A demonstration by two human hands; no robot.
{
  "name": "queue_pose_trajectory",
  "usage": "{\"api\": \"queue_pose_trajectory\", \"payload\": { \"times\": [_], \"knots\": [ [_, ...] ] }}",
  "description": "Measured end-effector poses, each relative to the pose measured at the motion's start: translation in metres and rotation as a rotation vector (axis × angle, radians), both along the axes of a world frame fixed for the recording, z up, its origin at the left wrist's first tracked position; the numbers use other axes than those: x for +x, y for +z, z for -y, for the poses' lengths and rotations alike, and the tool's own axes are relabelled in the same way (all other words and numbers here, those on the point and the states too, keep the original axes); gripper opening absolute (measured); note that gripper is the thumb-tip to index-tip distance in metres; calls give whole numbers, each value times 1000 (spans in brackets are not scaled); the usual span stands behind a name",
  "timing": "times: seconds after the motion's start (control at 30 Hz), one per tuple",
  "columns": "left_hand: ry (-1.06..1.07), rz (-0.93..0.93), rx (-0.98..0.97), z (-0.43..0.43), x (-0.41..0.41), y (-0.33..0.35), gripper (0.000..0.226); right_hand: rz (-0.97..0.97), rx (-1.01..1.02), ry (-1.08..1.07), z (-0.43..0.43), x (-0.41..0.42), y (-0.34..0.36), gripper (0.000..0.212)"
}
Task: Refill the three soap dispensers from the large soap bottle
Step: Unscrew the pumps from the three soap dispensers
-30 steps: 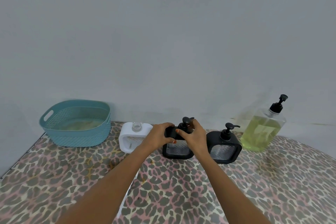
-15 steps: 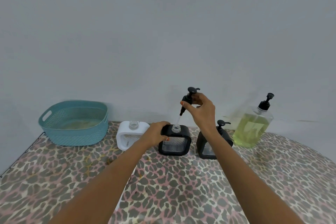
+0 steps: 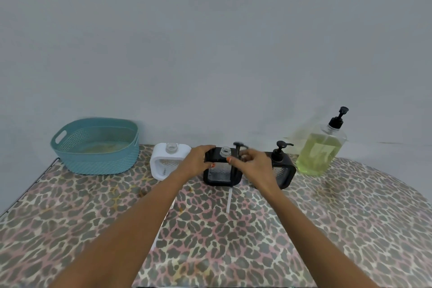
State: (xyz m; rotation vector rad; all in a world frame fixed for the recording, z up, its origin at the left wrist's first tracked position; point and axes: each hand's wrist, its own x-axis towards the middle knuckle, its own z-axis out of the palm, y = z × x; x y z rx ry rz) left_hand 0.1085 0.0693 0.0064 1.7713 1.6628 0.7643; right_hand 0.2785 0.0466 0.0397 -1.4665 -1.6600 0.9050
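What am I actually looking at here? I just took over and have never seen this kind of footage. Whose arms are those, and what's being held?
There is no machine: a person wears one camera on the head, looking forward and down, so the two bare arms are theirs. On the leopard-print table stand a teal basket, a white dispenser with its neck open, two black dispensers and the large soap bottle of yellow-green soap. The left hand grips the middle black dispenser, whose neck is also open. The right hand holds that dispenser's pump, its tube hanging in front. The right black dispenser keeps its pump on.
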Motion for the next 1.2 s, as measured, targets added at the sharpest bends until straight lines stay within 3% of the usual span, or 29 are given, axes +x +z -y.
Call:
{"api": "queue_pose_trajectory", "payload": {
  "times": [0.17, 0.43, 0.73, 0.97, 1.2],
  "knots": [
    [3, 20, 10, 1, -1, 0, 55, 228, -162, 73, 8, -4, -55, 30],
    [-11, 37, 31, 3, -3, -2, 52, 347, -316, 109, 9, -16, -99, 29],
    [12, -20, 54, 4, -6, -3, 50, 256, -371, 69, 12, -16, -101, 30],
    [64, 21, 212, -1, 16, 14, 36, 225, -130, -59, 3, 19, -56, 28],
    [-84, 42, 209, -11, 75, 14, 37, 99, 114, -357, -26, 72, -27, 24]
  ]
}}
